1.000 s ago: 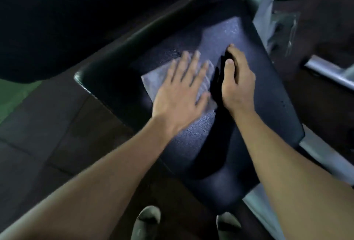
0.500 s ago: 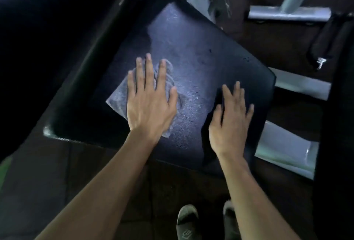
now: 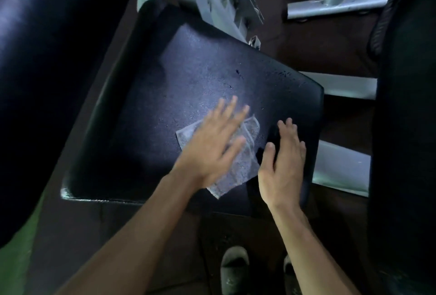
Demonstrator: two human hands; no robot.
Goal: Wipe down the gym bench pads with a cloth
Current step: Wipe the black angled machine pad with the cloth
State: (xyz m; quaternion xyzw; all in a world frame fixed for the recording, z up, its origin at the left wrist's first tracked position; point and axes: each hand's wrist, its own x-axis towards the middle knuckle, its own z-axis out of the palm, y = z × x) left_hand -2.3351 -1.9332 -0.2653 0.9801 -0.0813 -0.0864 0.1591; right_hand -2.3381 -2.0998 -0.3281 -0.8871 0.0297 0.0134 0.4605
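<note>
A black padded bench seat (image 3: 169, 96) fills the middle of the head view, its textured top lit and speckled with droplets near the right edge. A grey cloth (image 3: 245, 167) lies flat on the pad's near right part. My left hand (image 3: 212, 148) presses on the cloth with fingers spread and straight; it is motion-blurred. My right hand (image 3: 283, 165) rests flat on the pad just right of the cloth, close to the pad's right edge, fingers straight.
A white metal frame (image 3: 212, 0) rises behind the pad, with white base bars (image 3: 335, 4) on the dark floor to the right. A large black pad (image 3: 47, 59) looms on the left, another dark pad (image 3: 405, 129) on the right. My shoes (image 3: 234, 268) stand below.
My left hand has slid the cloth across the pad toward the right, ending beside my right hand. The right hand stayed flat near the right edge. The view shifted.
</note>
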